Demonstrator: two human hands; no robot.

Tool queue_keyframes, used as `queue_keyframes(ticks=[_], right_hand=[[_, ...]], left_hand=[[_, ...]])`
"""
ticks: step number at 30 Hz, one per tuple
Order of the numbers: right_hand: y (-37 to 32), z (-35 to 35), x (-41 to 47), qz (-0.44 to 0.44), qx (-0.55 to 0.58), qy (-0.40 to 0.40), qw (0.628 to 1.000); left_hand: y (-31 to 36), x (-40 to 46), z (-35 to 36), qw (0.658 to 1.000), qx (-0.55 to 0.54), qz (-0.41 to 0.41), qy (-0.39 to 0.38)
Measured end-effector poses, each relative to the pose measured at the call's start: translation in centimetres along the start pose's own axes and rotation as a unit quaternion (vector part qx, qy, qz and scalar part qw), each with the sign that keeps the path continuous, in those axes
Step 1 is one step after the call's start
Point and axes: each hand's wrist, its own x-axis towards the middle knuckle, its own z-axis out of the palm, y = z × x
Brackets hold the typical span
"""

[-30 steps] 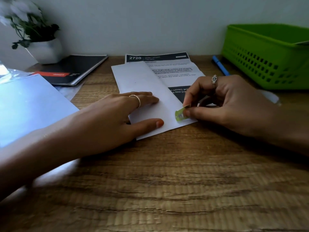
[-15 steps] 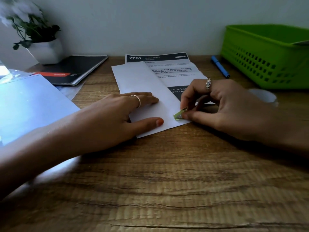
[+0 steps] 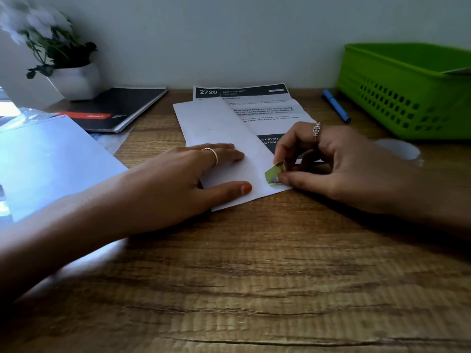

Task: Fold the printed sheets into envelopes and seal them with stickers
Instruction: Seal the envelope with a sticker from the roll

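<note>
A printed sheet (image 3: pixel 265 110) lies on the wooden desk with its left part folded over, so a blank white flap (image 3: pixel 224 131) covers the print. My left hand (image 3: pixel 178 179) lies flat on the flap's near end, fingers straight, thumb pressing the paper. My right hand (image 3: pixel 331 161) pinches a small green sticker (image 3: pixel 273 174) between thumb and forefinger at the flap's right edge, near the sheet's front corner. The sticker is partly lifted and bent.
A green plastic basket (image 3: pixel 397 103) stands at the back right, with a blue pen (image 3: pixel 336 109) beside it. A white round object (image 3: pixel 397 149) lies behind my right hand. A black notebook (image 3: pixel 119 110) and a potted plant (image 3: pixel 71 77) sit back left. Pale sheets (image 3: pixel 51 159) lie left.
My right hand shifted slightly left along the flap's edge with the sticker, then raised one end of it. My left hand has stayed put on the flap.
</note>
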Motion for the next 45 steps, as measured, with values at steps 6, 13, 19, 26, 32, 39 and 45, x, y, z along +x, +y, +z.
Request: queue_keyframes(ticks=[6,13,19,26,32,39,45], right_hand=[[0.2,-0.1,0.1,0.030,0.002,-0.009,1.000],[0.3,-0.3,0.3,0.054,-0.004,-0.025,0.998],[0.3,-0.5,0.5,0.045,-0.005,-0.041,0.998],[0.4,-0.2,0.3,0.037,0.032,-0.002,0.999],[0.5,-0.4,0.7,0.049,0.057,-0.011,0.997],[0.5,-0.5,1.6,0.068,0.032,-0.038,0.996],[0.2,-0.7,2.0,0.082,-0.007,-0.072,0.994]], left_hand=[[0.0,0.0,0.0,1.000,0.002,0.005,0.000],[0.0,0.1,0.0,1.000,0.004,0.012,0.006],[-0.2,0.0,0.1,0.999,-0.003,0.030,0.024],[0.5,-0.5,0.0,0.991,-0.023,0.101,0.090],[0.6,-0.2,0.4,0.993,-0.038,0.082,0.080],[0.3,-0.1,0.5,0.993,-0.049,0.080,0.065],[0.2,0.0,0.4,0.993,-0.048,0.086,0.070]])
